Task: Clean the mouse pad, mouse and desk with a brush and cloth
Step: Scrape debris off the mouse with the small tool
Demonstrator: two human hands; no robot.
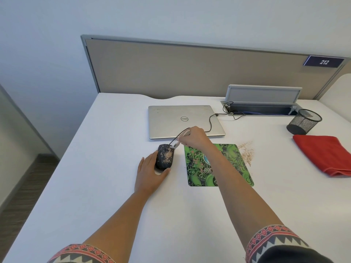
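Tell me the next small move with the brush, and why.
Probably one short stroke of the brush across the mouse: the right hand holds the bristles at its front edge, sandy crumbs speckle its top, and the left hand holds it.

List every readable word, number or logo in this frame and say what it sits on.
"212": white number on the dark blue sign on the partition.
"DELL": round logo on the laptop lid, seen upside down.
Swirling lettering on the mouse pad: partly covered, too stylised to read.
Small mark at the laptop lid's far corner: too small to read.
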